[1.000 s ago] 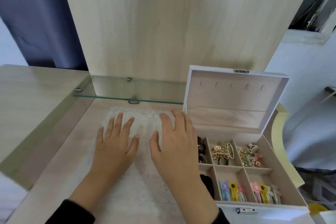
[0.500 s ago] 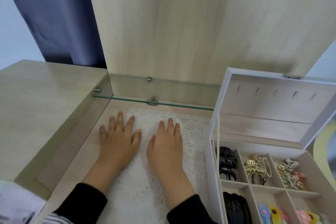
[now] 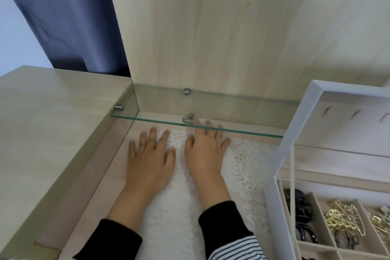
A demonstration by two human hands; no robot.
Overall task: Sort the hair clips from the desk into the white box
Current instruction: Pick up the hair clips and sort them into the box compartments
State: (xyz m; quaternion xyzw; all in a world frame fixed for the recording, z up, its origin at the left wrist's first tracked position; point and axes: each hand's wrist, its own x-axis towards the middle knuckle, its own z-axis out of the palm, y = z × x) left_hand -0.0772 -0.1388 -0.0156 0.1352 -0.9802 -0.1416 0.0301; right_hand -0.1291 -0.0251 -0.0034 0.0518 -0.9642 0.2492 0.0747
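Observation:
My left hand (image 3: 150, 158) and my right hand (image 3: 205, 152) lie flat, palms down, fingers spread, on a white lace mat (image 3: 244, 167) in the desk's recess. Neither holds anything. The right hand's fingertips reach under the glass shelf (image 3: 242, 130). A small silver clip (image 3: 187, 118) rests on that shelf just past the right fingertips. The white box (image 3: 272, 200) stands open at the right, lid raised. Its compartments hold black claw clips (image 3: 300, 215) and gold clips (image 3: 337, 219). No loose clips show on the mat.
A tall wooden panel (image 3: 232, 27) stands upright behind the recess. The raised desk top (image 3: 46, 116) runs along the left. A dark blue curtain (image 3: 69, 17) hangs at the back left. Metal shelf pegs (image 3: 119, 107) hold the glass.
The view has swung left, so the box has slid to the right edge. Both hands have slid forward on the mat; the right fingertips now reach under the glass shelf.

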